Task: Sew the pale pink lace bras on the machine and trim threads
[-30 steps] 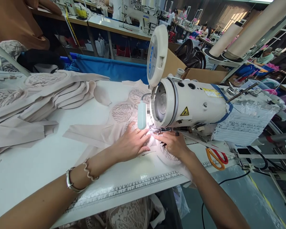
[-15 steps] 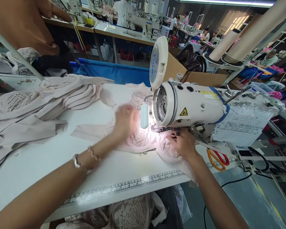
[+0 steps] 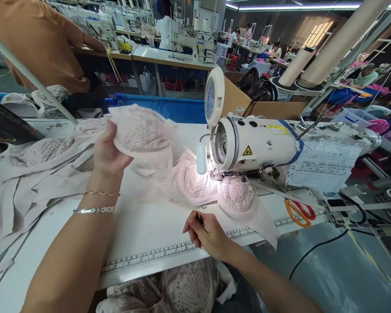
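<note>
The lace garment (image 3: pixel 169 169) lay at centre frame, one end lifted clear of the table (image 3: pixel 150 234), the other end resting under the sewing machine (image 3: pixel 254 143). The left hand (image 3: pixel 109 152), upper left of centre, gripped the raised cup between thumb and fingers. The right hand (image 3: pixel 207 232), lower centre, rested on the table edge, fingers curled, pinching a small dark tool (image 3: pixel 199 218). Orange scissors (image 3: pixel 299 213) lay at right. A fabric pile (image 3: pixel 35 174) occupied the left. A lamp (image 3: pixel 201 158) lit the needle area.
</note>
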